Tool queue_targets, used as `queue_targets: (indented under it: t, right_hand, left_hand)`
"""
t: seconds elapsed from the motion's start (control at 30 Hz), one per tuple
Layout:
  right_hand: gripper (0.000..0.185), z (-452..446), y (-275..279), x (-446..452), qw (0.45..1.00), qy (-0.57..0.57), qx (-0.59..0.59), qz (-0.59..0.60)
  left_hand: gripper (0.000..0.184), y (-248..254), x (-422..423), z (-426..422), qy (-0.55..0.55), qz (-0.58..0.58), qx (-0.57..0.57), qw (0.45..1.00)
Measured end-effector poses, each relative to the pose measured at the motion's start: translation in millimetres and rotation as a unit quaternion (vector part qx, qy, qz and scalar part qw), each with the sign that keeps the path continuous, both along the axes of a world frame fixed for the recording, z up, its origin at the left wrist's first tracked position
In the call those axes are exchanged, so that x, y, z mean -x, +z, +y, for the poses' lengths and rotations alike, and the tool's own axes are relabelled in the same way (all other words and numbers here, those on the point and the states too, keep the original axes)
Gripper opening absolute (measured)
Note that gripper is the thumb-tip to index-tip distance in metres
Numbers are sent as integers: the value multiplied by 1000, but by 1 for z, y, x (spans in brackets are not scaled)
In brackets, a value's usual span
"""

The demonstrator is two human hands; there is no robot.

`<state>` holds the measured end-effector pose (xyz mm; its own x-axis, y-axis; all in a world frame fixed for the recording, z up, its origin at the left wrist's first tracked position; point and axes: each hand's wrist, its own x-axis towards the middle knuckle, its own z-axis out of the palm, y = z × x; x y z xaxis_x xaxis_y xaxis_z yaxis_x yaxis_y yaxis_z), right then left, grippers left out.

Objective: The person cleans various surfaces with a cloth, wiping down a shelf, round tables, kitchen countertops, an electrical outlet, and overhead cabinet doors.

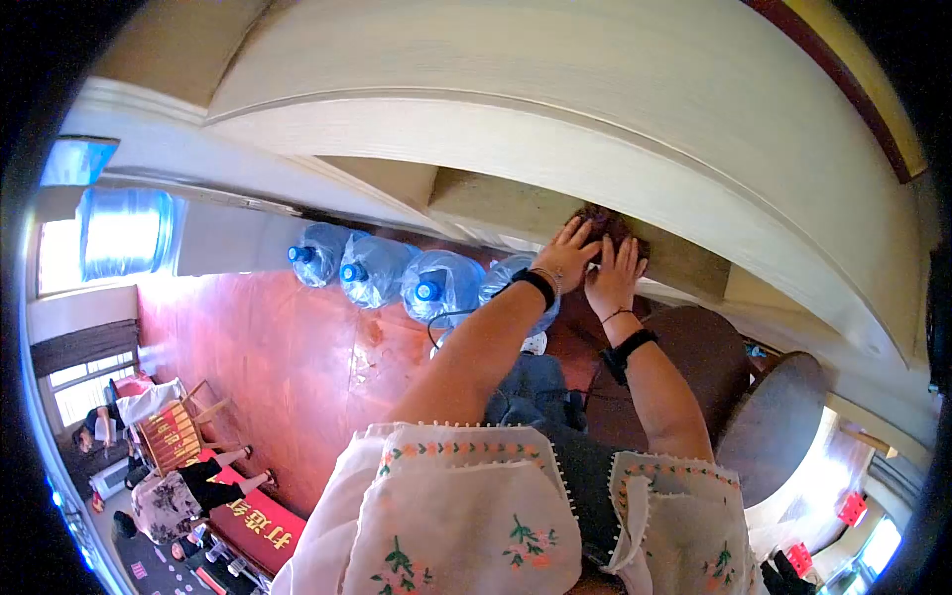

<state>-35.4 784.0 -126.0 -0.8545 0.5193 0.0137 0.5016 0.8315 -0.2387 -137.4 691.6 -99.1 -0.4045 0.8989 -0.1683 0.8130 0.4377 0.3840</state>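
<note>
A dark reddish-brown crumpled cloth (601,222) lies on the narrow ledge (496,203) of a whitish wooden cabinet. My left hand (567,260) is over its left part, fingers bent onto it. Close beside it, my right hand (615,280) rests on the right part, fingers stretched over the cloth. Both hands hold it against the ledge, and my palms hide much of it. I wear a dark band on each wrist.
Several large blue-capped water bottles (441,286) in plastic wrap stand along the wall. To my right are a dark round stool (684,362) and a grey round top (778,426). The cabinet's curved front (555,124) juts out above my hands. People (174,506) are near a red table (253,521).
</note>
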Motion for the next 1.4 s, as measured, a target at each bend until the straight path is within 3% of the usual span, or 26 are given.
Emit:
queue_targets:
  t: [0.1,0.3,0.33,0.4,0.43,0.6,0.63,0.7,0.77,0.83,0.87,0.9,1.0,1.03,1.07,1.17,1.4]
  right_hand:
    - [61,-33,0,34,998,49,16,30]
    - [58,-95,-7,99,987,150,41,49]
    - [47,-104,-9,110,982,163,39,87]
    - [39,-121,-11,130,978,163,37,124]
    - [37,-129,-9,137,976,184,39,111]
    - [33,-143,-17,142,969,186,0,165]
    - [34,-137,-18,138,969,206,-47,126]
    - [35,-130,-22,134,956,226,8,186]
    - [36,-122,-27,125,960,238,1,149]
    - [39,-114,-33,119,943,276,-46,178]
    - [40,-110,-35,115,946,284,-41,150]
    - [40,-104,-35,110,946,285,-38,152]
    - [42,-82,-34,94,934,319,-98,129]
    - [43,-71,-29,85,930,338,-120,81]
    - [43,-61,-23,76,932,341,-105,68]
    - [45,-35,-19,49,936,336,-99,35]
    - [46,-20,-17,20,949,285,-131,43]
  left_hand:
    - [41,-25,33,-39,35,50,-28,998]
    - [33,-19,91,-114,129,51,8,990]
    - [33,-22,97,-124,122,48,9,991]
    - [26,-30,106,-143,210,67,-40,975]
    - [24,-33,110,-150,207,117,-49,970]
    - [26,-45,111,-155,246,139,-119,952]
    - [26,-50,108,-151,238,137,-120,954]
    - [23,-56,101,-144,278,171,-168,930]
    - [24,-60,88,-137,282,141,-186,931]
    - [36,-74,75,-130,280,205,-250,904]
    - [54,-86,68,-131,266,217,-246,906]
    - [54,-98,61,-127,267,220,-244,906]
    - [78,-108,29,-108,381,-28,-218,898]
    - [81,-124,31,-104,313,64,-92,943]
    - [80,-139,21,-102,329,36,-106,938]
    - [80,-85,-6,-74,335,-77,-167,924]
    - [78,-75,-32,-58,287,-120,-138,941]
